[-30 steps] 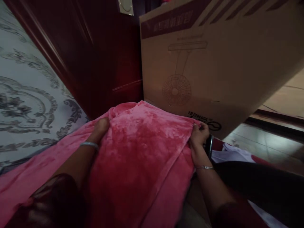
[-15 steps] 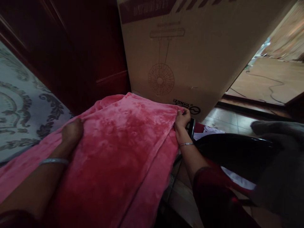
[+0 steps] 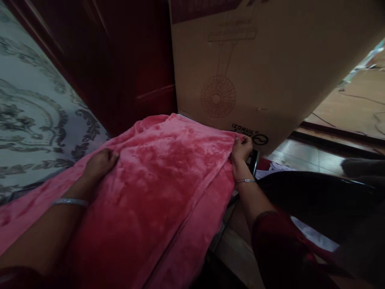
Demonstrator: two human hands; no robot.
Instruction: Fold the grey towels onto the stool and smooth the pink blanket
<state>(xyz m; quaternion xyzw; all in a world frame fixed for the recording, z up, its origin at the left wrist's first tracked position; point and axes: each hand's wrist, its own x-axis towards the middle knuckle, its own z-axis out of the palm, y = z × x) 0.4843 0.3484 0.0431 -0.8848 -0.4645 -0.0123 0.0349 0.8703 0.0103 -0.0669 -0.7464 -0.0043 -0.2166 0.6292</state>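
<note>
A plush pink-red blanket (image 3: 168, 172) lies spread out in front of me, with a folded edge running down its right side. My right hand (image 3: 241, 149) pinches its far right corner, close to the cardboard box. On the left part of the blanket is my left hand (image 3: 100, 163), its fingers closed and gripping the fabric. What lies beneath the blanket is mostly hidden.
A tall cardboard box (image 3: 264, 72) printed with a fan stands behind the blanket, against a dark red wooden panel (image 3: 135, 52). Patterned wall covering (image 3: 33, 108) is at left. A black curved chair-like surface (image 3: 309, 196) sits at right, near floor tiles (image 3: 303, 154).
The view has shifted a little to the left, so the box, blanket and hands appear farther right. My left hand has also moved slightly along the blanket. Both hands keep their hold.
</note>
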